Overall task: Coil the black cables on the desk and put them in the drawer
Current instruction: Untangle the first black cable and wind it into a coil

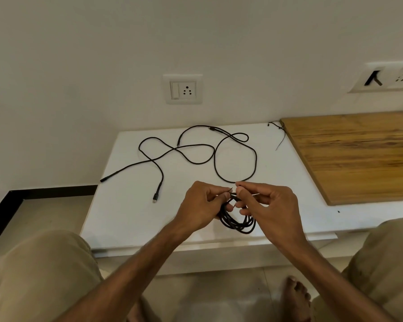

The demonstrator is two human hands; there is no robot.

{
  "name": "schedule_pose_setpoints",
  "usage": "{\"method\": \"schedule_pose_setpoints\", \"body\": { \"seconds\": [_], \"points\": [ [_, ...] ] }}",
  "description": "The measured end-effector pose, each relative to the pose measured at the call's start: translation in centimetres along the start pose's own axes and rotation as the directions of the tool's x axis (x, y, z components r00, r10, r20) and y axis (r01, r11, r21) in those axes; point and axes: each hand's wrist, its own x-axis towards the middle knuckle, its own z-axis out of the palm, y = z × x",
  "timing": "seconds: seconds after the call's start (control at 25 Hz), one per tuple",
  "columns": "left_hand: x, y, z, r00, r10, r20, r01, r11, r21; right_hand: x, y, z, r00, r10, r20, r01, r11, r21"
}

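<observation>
A coiled black cable (239, 221) hangs between my two hands just above the white desk (126, 217). My left hand (201, 206) grips the coil's upper left side. My right hand (269, 205) pinches the top of the coil, with a thin wire tie between the fingertips of both hands. Loose black cables (196, 154) lie spread in loops across the far half of the desk, with a USB plug end (155, 198) at the left. No drawer shows in this view.
A wooden board (358, 156) lies on the desk's right side. Thin black ties (278, 130) rest at its far corner. A wall socket (183, 89) sits behind the desk. My knees flank the desk's near edge.
</observation>
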Motion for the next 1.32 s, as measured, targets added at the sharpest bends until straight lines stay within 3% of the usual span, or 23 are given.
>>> {"method": "schedule_pose_setpoints", "body": {
  "seconds": [0.24,0.48,1.0,1.16,1.32],
  "points": [
    [0.0,-0.2,0.4,0.988,0.138,-0.067,-0.129,0.984,0.119,0.0,-0.1,-0.2,0.999,0.044,0.005,-0.044,0.995,0.084],
    [-0.4,0.5,0.7,0.954,0.286,-0.094,-0.263,0.943,0.203,-0.4,-0.7,0.1,0.999,-0.049,-0.009,0.05,0.996,0.076],
    [-0.9,0.7,1.1,0.949,0.3,-0.093,-0.28,0.943,0.182,-0.6,-0.1,0.2,0.992,-0.101,-0.076,0.094,0.991,-0.094],
    [-0.8,0.6,0.9,0.941,0.331,-0.063,-0.31,0.925,0.221,-0.2,-0.2,0.1,0.999,0.0,-0.037,0.003,0.996,0.084],
    [-0.7,0.4,0.7,0.938,0.344,-0.038,-0.325,0.913,0.245,-0.2,-0.4,0.0,0.999,-0.037,0.016,0.037,0.999,0.028]
  ]
}}
